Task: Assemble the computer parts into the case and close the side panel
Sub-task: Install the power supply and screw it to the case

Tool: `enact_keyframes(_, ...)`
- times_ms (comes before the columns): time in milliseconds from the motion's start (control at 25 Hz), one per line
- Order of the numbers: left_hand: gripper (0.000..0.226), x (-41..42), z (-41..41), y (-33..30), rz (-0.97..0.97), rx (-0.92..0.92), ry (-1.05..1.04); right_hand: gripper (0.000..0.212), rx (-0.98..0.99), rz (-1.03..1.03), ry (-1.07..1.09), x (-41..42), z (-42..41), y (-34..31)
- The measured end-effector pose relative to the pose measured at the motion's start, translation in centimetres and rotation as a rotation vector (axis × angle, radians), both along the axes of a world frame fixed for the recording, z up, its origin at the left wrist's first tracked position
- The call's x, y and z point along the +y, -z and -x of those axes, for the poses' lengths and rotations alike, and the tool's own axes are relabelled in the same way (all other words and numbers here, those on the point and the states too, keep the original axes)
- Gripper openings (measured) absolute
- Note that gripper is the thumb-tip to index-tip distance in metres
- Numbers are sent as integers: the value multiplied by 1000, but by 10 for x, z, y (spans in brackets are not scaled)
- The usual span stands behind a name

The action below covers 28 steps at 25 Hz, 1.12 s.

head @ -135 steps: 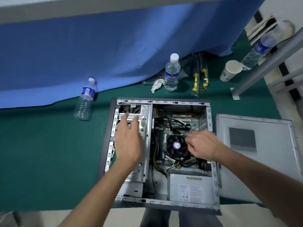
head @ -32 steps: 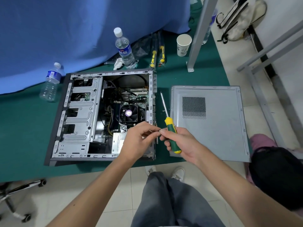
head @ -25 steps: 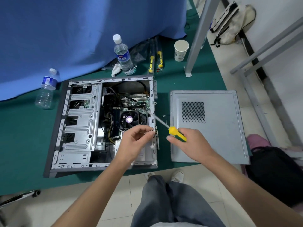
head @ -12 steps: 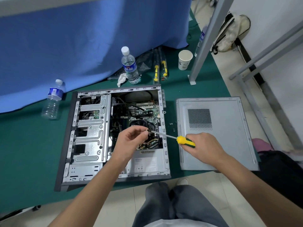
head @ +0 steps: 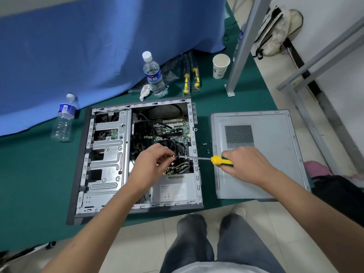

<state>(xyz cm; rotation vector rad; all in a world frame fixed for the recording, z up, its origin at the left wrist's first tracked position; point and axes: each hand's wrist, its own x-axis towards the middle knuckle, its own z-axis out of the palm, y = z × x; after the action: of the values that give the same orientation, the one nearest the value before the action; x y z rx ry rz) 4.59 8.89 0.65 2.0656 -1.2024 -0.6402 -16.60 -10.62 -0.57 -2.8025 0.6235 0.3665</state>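
My right hand (head: 249, 164) grips the screwdriver (head: 221, 160), its tip meeting my left hand (head: 152, 164), which pinches something tiny above the open case (head: 98, 174). Side panel (head: 260, 164) lies at three o'clock.

A desk covered in dark green felt (head: 35, 174) carries an open grey metal computer case (head: 110, 154), a detached grey side panel (head: 271, 164) beside it, two clear plastic water bottles (head: 154, 75) (head: 64, 119), a white paper cup (head: 220, 66), yellow-handled tools (head: 186, 79), a crumpled white tissue (head: 144, 92) and loose small screws (head: 204, 144).

- Water bottle (head: 154, 74) upright at twelve o'clock, crumpled tissue (head: 145, 92) beside it
- Paper cup (head: 220, 66) at one o'clock
- Second bottle (head: 64, 117) at ten o'clock
- Bag (head: 278, 30) at two o'clock
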Motion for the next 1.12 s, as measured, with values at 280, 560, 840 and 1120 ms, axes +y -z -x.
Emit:
enact_keyframes(280,18,-14,20,-6,-48,134,-85,30,-31,-77,-38,-20,20,-6)
enact_keyframes(560,12,-33,55,-9,-89,326,-149,28,-45,-9,-83,-44,52,-10)
enact_keyframes(840,13,-46,73,-14,-200,-330,191,30,-26,-112,-84,-55,65,-17)
enact_keyframes(1120,6,-67,53,-16,-291,-77,143,23,-193,-1111,356,-70,82,-2)
